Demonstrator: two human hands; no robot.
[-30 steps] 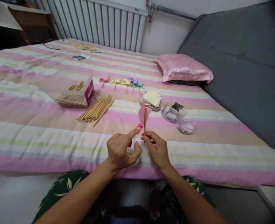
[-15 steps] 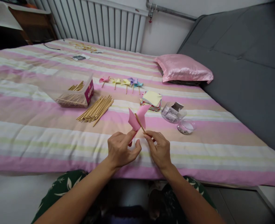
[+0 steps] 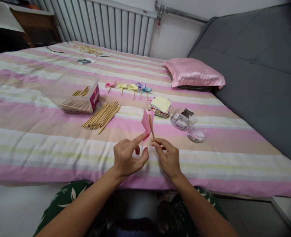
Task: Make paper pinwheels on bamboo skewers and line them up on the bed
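A pink paper pinwheel (image 3: pixel 146 122) on a thin wooden stick (image 3: pixel 151 127) is upright above the bed's near side. My right hand (image 3: pixel 168 156) pinches the lower end of that stick between thumb and fingers. Just left of it, my left hand (image 3: pixel 129 156) has its index finger stretched to the pinwheel's lower blade, thumb apart, gripping nothing. Beyond the hands lie a stack of coloured square papers (image 3: pixel 161 104) and a loose bundle of wooden sticks (image 3: pixel 103 115). Several finished pinwheels (image 3: pixel 134 87) rest in a row farther back.
To the left stands a clear plastic box (image 3: pixel 96 89) holding more sticks. Two small clear containers, a larger tub (image 3: pixel 181 120) and a round one (image 3: pixel 197 134) with small pieces, sit at right. A pink pillow (image 3: pixel 197 73) lies against the grey headboard (image 3: pixel 254 65).
The pink pinwheel has turned about its stick, and its blades now appear narrower. The stick is more upright. Both hands stay in nearly the same place.
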